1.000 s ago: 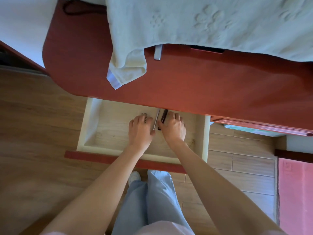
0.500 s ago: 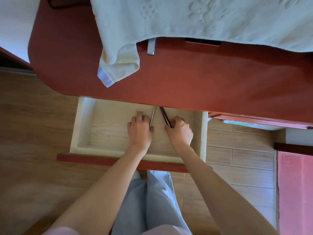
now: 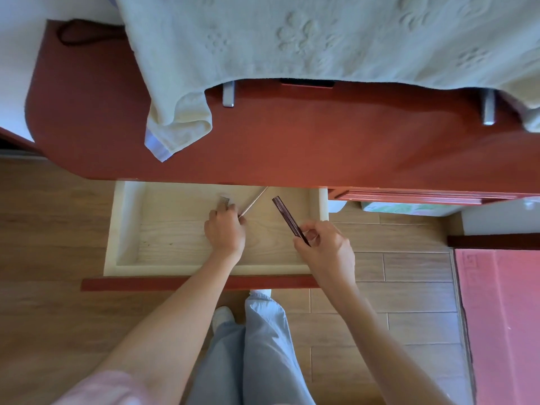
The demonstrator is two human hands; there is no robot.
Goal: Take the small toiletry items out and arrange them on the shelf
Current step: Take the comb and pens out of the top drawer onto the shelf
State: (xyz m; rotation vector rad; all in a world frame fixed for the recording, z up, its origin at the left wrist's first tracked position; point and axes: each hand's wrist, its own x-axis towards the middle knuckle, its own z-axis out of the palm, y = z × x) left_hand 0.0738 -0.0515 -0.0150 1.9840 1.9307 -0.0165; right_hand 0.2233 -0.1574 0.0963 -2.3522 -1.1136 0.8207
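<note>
You are early in the job: nothing from the drawer [image 3: 122, 229] has reached the shelf yet, as far as this view shows.

Starting at the left, the pale wooden drawer stands pulled out below the red bench [image 3: 292, 147], and its left half shows only bare board. Further in, near the back wall, a small light comb [image 3: 224, 198] lies on the drawer floor, just beyond your knuckles.

Your left hand [image 3: 225, 230] is down inside the drawer with its fingers curled round the near end of a thin silver stick [image 3: 253, 203], which angles up and away toward the back of the drawer. Whether that hand also has hold of the comb you cannot tell from here; the comb's near end sits right at the fingertips.

To the right, your right hand [image 3: 324, 247] pinches the lower end of a dark slim stick [image 3: 287, 219] between thumb and fingers. It looks lifted clear of the drawer floor and tilts up to the left.

So two items are in hand and judged ready to come out; the comb looks like the one left behind. A towel [image 3: 321, 39] drapes over the back of the bench, with two metal handles [image 3: 228, 93] below it. Still to do: bring both sticks up, go back for the comb, and lay all three out neatly. No shelf is plainly identifiable in this view.
</note>
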